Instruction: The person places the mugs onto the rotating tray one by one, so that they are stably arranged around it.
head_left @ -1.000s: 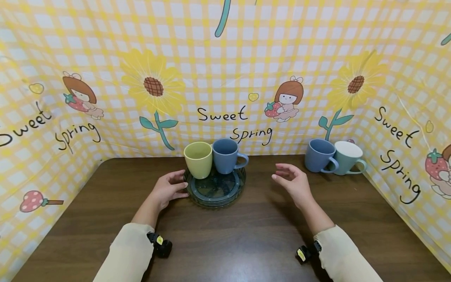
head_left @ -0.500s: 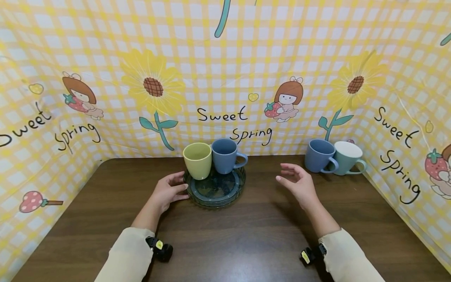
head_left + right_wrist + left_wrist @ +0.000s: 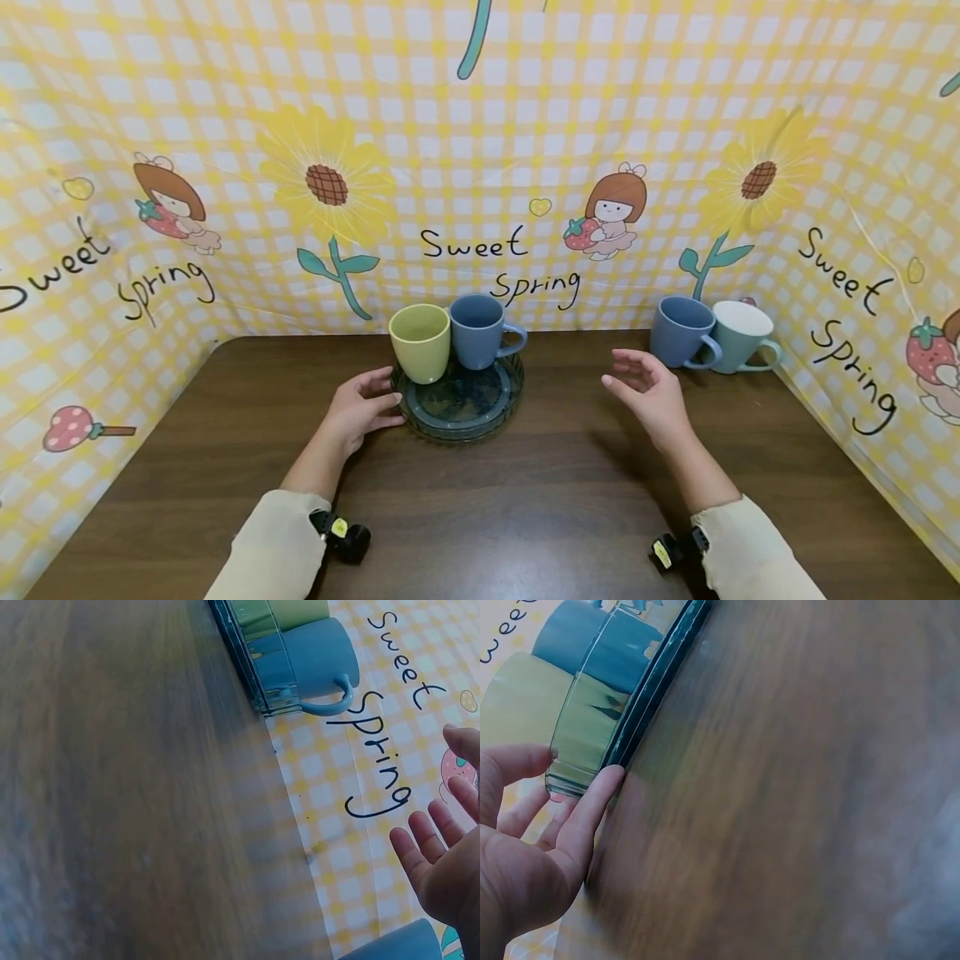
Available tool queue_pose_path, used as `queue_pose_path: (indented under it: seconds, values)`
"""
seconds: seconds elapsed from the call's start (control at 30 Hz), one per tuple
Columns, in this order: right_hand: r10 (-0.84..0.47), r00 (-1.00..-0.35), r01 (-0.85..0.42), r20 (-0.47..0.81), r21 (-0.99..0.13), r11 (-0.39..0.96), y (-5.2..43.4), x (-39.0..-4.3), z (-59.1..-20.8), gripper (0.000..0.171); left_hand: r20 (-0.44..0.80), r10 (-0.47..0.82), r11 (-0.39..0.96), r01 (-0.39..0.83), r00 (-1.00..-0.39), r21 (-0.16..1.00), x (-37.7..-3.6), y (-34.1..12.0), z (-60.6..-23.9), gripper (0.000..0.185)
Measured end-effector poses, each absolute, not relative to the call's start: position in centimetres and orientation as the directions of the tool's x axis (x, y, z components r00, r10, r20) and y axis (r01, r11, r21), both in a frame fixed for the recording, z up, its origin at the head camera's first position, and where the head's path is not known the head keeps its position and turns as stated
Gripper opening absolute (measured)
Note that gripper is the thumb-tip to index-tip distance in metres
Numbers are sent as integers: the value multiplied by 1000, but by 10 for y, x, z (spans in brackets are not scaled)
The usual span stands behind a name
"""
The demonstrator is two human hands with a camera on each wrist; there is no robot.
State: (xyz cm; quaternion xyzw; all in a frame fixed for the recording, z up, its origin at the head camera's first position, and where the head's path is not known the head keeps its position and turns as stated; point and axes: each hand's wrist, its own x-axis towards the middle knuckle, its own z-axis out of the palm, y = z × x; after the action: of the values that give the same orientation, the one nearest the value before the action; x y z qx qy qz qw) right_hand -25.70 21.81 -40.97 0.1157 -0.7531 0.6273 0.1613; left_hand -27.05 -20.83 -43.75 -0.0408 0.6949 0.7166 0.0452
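Observation:
A round, dark see-through turntable tray with a clear raised rim stands on the table. My left hand holds its left edge, thumb at the rim and other fingers lower on the side. On the tray's far part stand a yellow-green cup, no handle showing, and a blue mug with its handle to the right. Both are upright and side by side. My right hand hovers right of the tray, fingers loosely bent and holding nothing. In the right wrist view, my right hand is partly cut off.
A second blue mug and a teal mug with a white inside stand together at the back right of the brown table. A yellow checked cloth hangs round the back and sides.
My right hand has moved to the right, away from the tray. The cup and blue mug on the tray have shifted slightly left, the cup a little nearer me. My left hand stays at the edge.

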Motion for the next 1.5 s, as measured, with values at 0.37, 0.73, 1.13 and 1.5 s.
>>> queue_pose_path:
  seconds: [0.37, 0.73, 1.13, 1.5]
  values:
    - [30, -914, -390, 404, -898, 206, 228, -254, -411, 46, -127, -4, -37, -126, -992, 991, -268, -207, -438, 61]
    - [-1, -896, -434, 445, -873, 224, 243, -252, -410, 51, -139, -2, -39, -138, -990, 990, -266, -206, -437, 63]
    - [-8, -927, -356, 374, -876, 327, 253, -249, -407, 69, -146, 3, -43, -146, -989, 988, -266, -206, -437, 64]
    - [187, -899, -320, 396, -885, 337, 261, -254, -411, 57, -151, -1, -52, -151, -988, 987, -267, -207, -437, 63]
